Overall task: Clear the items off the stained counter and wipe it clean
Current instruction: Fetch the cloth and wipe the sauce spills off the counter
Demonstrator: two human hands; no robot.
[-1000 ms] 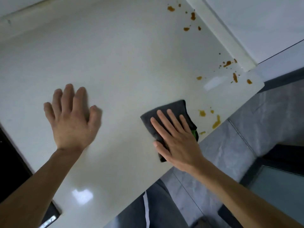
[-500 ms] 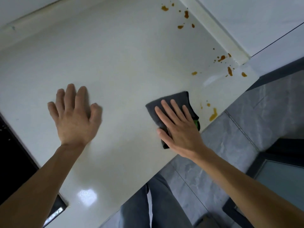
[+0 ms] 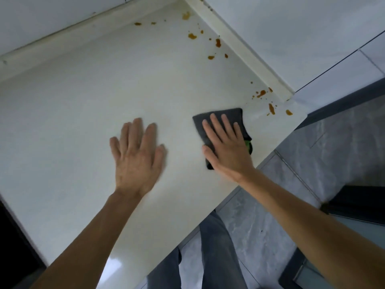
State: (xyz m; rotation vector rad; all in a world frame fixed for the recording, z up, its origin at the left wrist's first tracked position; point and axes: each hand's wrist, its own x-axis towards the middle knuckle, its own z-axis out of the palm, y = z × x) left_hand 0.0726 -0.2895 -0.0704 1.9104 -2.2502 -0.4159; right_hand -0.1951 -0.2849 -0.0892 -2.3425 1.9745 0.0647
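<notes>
Grey cloth [image 3: 224,122], folded to a pad with a green layer showing at its underside: lies flat on the white tabletop [image 3: 87,97] close to the front edge, toward the right-hand end. Right hand [image 3: 227,147]: laid palm-down on the cloth, fingers [image 3: 217,126] straight and slightly spread, pressing rather than gripping, which likely spreads the load across the pad for scrubbing. Left hand [image 3: 137,157]: flat on bare tabletop just beside the cloth, fingers straight and close together, holding nothing; probably a brace for a body leaning over the front edge. Brown stains, lot one [image 3: 270,108]: spatter at the right front corner, near the cloth's far edge but not touching it. Brown stains, lot two [image 3: 217,42]: scattered along the raised right-side ledge [image 3: 239,49] toward the back corner, well apart from the cloth. No loose items visible on the tabletop; clearing appears done, wiping partly so, both stain lots outstanding.
</notes>
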